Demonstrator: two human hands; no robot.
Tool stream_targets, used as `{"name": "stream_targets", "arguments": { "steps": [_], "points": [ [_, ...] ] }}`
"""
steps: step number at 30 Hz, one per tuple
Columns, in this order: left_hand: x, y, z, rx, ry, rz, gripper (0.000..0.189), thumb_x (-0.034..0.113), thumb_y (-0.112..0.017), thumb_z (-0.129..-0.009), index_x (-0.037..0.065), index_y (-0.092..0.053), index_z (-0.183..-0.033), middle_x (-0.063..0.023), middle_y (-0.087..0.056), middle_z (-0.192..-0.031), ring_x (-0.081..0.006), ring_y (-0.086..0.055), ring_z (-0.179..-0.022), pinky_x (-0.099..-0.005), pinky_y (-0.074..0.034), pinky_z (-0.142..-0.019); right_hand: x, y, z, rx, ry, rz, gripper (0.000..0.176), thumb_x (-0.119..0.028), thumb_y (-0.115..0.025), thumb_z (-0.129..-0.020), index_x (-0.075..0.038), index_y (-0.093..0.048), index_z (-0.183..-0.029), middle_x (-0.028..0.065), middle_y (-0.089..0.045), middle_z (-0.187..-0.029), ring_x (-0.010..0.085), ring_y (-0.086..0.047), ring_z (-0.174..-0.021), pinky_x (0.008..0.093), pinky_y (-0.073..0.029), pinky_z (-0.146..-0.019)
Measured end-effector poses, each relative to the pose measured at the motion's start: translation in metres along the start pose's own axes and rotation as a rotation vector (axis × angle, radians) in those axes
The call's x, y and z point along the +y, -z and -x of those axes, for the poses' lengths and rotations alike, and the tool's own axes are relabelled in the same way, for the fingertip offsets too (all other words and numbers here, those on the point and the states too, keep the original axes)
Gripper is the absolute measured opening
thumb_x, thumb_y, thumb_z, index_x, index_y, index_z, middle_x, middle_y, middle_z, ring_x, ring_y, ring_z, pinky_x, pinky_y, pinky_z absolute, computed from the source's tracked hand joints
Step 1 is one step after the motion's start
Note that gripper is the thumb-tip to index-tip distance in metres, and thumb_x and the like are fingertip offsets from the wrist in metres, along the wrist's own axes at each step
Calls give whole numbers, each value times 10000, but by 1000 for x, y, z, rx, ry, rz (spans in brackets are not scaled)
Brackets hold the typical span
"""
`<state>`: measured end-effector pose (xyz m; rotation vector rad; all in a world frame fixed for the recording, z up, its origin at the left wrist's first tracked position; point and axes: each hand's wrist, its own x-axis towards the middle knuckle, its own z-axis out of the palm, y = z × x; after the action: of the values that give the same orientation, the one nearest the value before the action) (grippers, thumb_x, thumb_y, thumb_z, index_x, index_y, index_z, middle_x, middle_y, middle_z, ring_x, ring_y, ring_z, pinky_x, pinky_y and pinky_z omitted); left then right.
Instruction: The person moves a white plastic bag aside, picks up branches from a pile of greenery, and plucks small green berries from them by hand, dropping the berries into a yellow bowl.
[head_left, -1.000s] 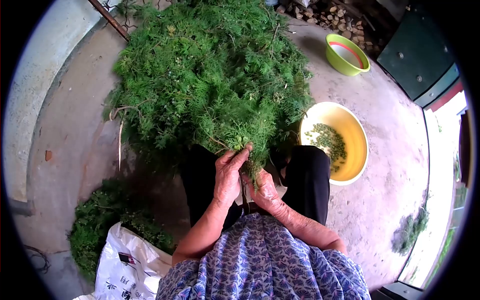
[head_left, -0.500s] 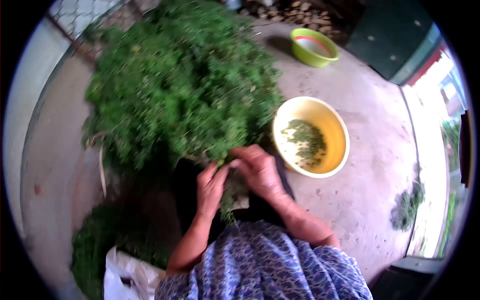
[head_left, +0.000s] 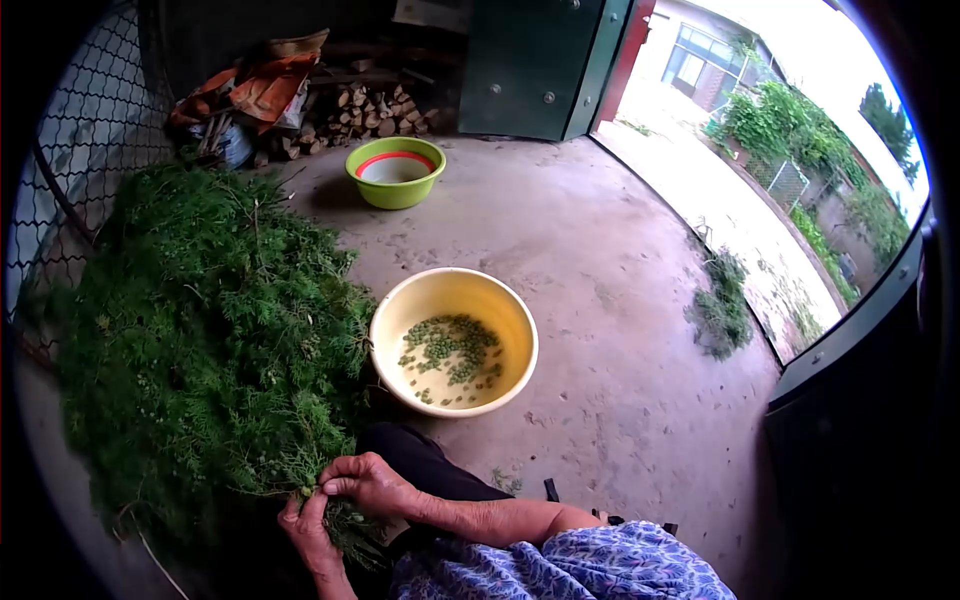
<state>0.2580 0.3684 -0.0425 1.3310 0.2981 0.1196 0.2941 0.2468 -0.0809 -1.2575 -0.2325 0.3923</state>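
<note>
A large heap of feathery evergreen branches (head_left: 210, 330) fills the left side of the head view. At its lower edge my left hand (head_left: 312, 540) pinches a leafy evergreen sprig (head_left: 350, 530) between thumb and fingers. My right hand (head_left: 372, 486) is closed with thumb and forefinger together at the same sprig, touching the left fingertips. A small green cone (head_left: 307, 492) shows at the pinch. Just beyond the hands stands a yellow basin (head_left: 525, 345), with many small green cones (head_left: 455, 350) scattered over its bottom.
A lime-green basin (head_left: 395, 195) with a red-rimmed bowl (head_left: 398, 170) inside stands farther back. Behind it are stacked firewood (head_left: 375, 112) and a dark green metal door (head_left: 515, 70). Loose greenery (head_left: 722, 305) lies by the doorway at right. Wire mesh (head_left: 85, 130) borders the left.
The view has swung up and to the right, so the heap, basin and hands appear farther left and the doorway shows more. Both hands stay together at the greenery.
</note>
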Motion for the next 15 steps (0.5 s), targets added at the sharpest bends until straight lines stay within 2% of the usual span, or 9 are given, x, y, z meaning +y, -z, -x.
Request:
{"name": "stream_targets", "arguments": {
  "steps": [1, 4, 5, 6, 7, 9, 10, 12, 15],
  "points": [
    [-3, -2, -1, 0, -31, -25, 123, 20, -577, -728, -23, -640, -824, -19, -615, -773, -88, -539, -681, -235, -435, -626, 4, 2, 0, -18, -16, -113, 143, -127, -597, -851, 2, -614, -910, -15, -602, -797, 58, -532, -767, 232, -452, -724],
    [-1, -10, -2, -5, 10, 5, 123, 19, -576, -732, -18, -643, -828, -27, -620, -782, -96, -553, -701, -250, -443, -636, 15, 12, 1, 31, -141, -245, 129, -131, -608, -843, -20, -622, -907, -25, -606, -784, 58, -532, -749, 226, -447, -714],
    [-5, -5, -5, -40, -8, -85, 131, 23, -588, -739, -16, -641, -852, -22, -620, -789, -99, -559, -706, -255, -446, -640, 12, 14, 3, 24, -149, -324, 139, -154, -625, -834, -35, -627, -905, -31, -605, -781, 58, -528, -741, 220, -441, -701],
    [-3, -8, -6, -41, -24, -108, 142, 48, -603, -761, -24, -632, -879, -19, -619, -787, -99, -558, -699, -252, -446, -633, 7, 15, 4, 45, -117, -275, 162, -177, -636, -827, -36, -629, -905, -26, -604, -783, 61, -527, -730, 218, -438, -693],
    [-7, -7, -7, -30, 42, -45, 167, 79, -573, -787, -15, -620, -917, -28, -612, -823, -106, -566, -695, -240, -448, -628, -4, 16, 4, 95, -174, -238, 159, -186, -646, -817, -51, -628, -901, -26, -595, -763, 64, -528, -703, 226, -443, -651],
    [1, -4, -7, -57, 119, 13, 118, 93, -598, -792, -1, -632, -855, -15, -608, -798, -88, -563, -668, -222, -437, -581, -25, 19, 5, 105, -274, -352, 106, -136, -606, -837, -80, -586, -924, 3, -589, -721, 94, -554, -651, 224, -446, -558],
    [7, -7, -8, -102, 127, 30, 106, 97, -607, -793, 5, -639, -835, -4, -608, -777, -74, -557, -650, -212, -431, -565, -19, 24, 2, 70, -198, -417, 100, -82, -554, -861, -71, -548, -960, 35, -602, -776, 122, -575, -672, 229, -466, -553],
    [-5, -1, -14, -37, 157, 58, 100, 108, -617, -795, 18, -654, -818, 18, -611, -735, -41, -541, -621, -189, -417, -545, -20, 34, -6, 111, -136, -403, 142, 6, -527, -841, -65, -537, -964, 49, -576, -900, 129, -580, -695, 241, -463, -560],
    [-16, 10, -15, -107, 150, 59, 128, 80, -631, -802, 31, -658, -917, 6, -643, -828, -67, -569, -754, -211, -447, -695, -25, 40, -10, 95, -105, -454, 113, -69, -592, -838, -80, -567, -947, -6, -553, -728, 75, -490, -579, 200, -407, -531]
  ]
}}
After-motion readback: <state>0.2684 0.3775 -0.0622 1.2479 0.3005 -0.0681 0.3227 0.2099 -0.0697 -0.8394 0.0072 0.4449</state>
